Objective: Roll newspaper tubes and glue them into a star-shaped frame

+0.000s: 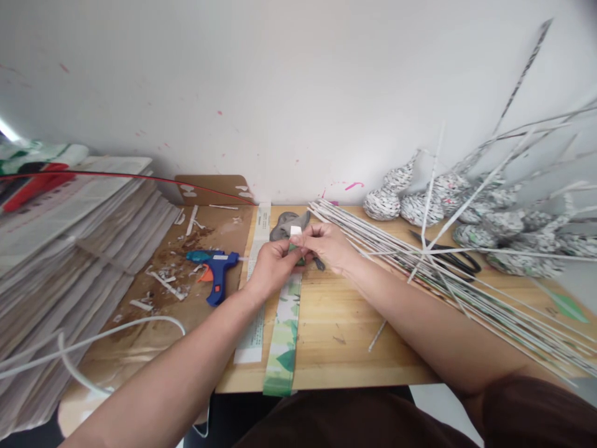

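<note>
Both hands meet over the middle of the table, closed at the far end of a long green-and-white printed paper strip. My left hand pinches the strip's end from the left. Close against it, my right hand pinches the same end, with a small white piece of the paper showing above the fingertips. From there the strip runs down to the table's near edge. Left of it lies a flat newspaper strip. Directly behind the hands is a crumpled grey cloth. The fingertips partly hide one another.
A blue glue gun lies on stained cardboard among paper scraps. Stacked newspapers stand at left. Rolled paper sticks, black scissors, a star of joined sticks and woven paper gourds occupy the right.
</note>
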The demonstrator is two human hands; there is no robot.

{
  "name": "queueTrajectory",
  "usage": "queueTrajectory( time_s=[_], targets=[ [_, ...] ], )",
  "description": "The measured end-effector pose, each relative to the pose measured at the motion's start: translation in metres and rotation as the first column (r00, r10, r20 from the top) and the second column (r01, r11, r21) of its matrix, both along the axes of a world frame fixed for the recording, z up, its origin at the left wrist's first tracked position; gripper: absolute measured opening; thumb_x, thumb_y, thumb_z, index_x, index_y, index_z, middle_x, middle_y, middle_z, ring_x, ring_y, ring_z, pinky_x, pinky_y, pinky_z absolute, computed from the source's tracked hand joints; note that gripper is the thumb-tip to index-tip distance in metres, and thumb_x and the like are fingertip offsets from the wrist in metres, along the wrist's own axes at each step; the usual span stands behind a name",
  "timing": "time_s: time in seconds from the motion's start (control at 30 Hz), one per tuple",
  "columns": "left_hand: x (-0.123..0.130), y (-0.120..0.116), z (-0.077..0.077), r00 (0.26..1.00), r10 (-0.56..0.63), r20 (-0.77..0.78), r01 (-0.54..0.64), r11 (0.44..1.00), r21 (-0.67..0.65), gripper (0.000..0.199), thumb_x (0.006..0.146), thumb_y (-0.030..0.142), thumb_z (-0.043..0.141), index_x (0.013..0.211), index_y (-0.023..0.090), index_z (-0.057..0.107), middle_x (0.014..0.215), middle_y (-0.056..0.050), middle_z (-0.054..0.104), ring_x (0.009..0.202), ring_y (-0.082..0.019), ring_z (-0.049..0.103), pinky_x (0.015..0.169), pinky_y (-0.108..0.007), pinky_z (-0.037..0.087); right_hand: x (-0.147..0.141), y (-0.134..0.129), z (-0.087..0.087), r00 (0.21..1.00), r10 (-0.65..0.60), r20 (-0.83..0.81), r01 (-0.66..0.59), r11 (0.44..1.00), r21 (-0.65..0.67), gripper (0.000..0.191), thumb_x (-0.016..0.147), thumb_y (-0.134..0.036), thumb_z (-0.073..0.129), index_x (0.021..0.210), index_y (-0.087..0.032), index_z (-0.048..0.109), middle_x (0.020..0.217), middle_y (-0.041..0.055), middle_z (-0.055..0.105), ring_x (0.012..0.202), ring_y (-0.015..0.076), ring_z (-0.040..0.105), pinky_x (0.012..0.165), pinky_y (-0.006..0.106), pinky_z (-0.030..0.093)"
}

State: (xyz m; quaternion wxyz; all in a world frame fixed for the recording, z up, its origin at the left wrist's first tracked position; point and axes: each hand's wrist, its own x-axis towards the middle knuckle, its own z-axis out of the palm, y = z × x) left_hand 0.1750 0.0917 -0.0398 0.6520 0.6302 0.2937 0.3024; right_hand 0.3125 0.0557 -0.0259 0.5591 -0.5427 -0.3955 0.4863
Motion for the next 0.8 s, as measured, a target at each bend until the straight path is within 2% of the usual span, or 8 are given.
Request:
queueTrajectory(
  time_s=[0.1,0.17,0.3,0.4,0.67,0.8],
  targets=[
    [0.0,0.0,-0.0003,1.0,-0.024,-0.007,0.024,1.0,-0.005,0.032,0.076,0.044,0.067,0.081,0.013,0.07,0.082,-0.007,0.069,0.074,-0.019,0.064,0.059,-0.03,0.058,0.0013,-0.0003,-0.0006,0.999,0.004,0.035,-0.004,1.0,0.022,0.038,0.059,-0.044,0.082,0.062,-0.016,0.056,0.049,-0.0026,0.057,0.037,0.0071,0.047,0.034,0.018,0.037],
    [0.0005,-0.0005,0.0009,0.999,-0.039,0.011,0.039,0.999,-0.034,0.033,0.076,0.044,0.067,0.084,0.012,0.07,0.085,-0.008,0.07,0.076,-0.019,0.065,0.06,-0.03,0.059,0.0019,-0.0006,-0.0008,0.999,-0.01,0.048,0.008,0.999,0.041,0.04,0.059,-0.045,0.082,0.062,-0.017,0.055,0.048,-0.003,0.056,0.035,0.0069,0.046,0.032,0.018,0.034],
    [0.002,-0.0017,0.0029,0.997,-0.04,0.069,0.05,0.99,-0.136,0.034,0.07,0.041,0.074,0.088,0.012,0.068,0.082,-0.008,0.071,0.078,-0.018,0.067,0.071,-0.032,0.058,0.0008,-0.0015,0.0004,0.999,-0.044,0.012,0.044,0.999,0.017,0.043,0.056,-0.046,0.083,0.062,-0.018,0.051,0.045,-0.005,0.054,0.035,0.0082,0.047,0.032,0.019,0.039],
    [0.0022,-0.0013,0.0017,0.999,-0.003,0.04,0.01,0.983,-0.182,0.036,0.065,0.039,0.079,0.085,0.012,0.068,0.076,-0.006,0.07,0.072,-0.016,0.066,0.069,-0.03,0.057,-0.0017,-0.0021,0.0015,0.999,-0.041,-0.008,0.041,0.999,0.002,0.044,0.057,-0.046,0.083,0.063,-0.019,0.049,0.044,-0.0059,0.053,0.035,0.0096,0.049,0.032,0.021,0.042],
    [0.0005,-0.0002,0.0011,1.0,-0.028,-0.009,0.026,0.993,-0.118,0.033,0.068,0.043,0.074,0.078,0.012,0.069,0.079,-0.007,0.069,0.073,-0.018,0.064,0.06,-0.03,0.058,-0.0039,-0.0009,-0.0004,0.998,-0.062,0.018,0.062,0.998,0.033,0.043,0.063,-0.049,0.079,0.064,-0.02,0.047,0.045,-0.0065,0.053,0.033,0.0079,0.047,0.03,0.018,0.038],
    [0.001,-0.0003,0.0011,1.0,-0.03,0.006,0.031,0.993,-0.118,0.032,0.07,0.043,0.073,0.078,0.012,0.069,0.079,-0.008,0.07,0.076,-0.019,0.066,0.066,-0.032,0.057,0.0009,0.0003,0.0001,0.999,0.037,-0.037,-0.036,0.999,0.033,0.039,0.065,-0.049,0.077,0.068,-0.019,0.052,0.049,-0.0066,0.054,0.035,0.0072,0.047,0.033,0.018,0.04]
  ],
)
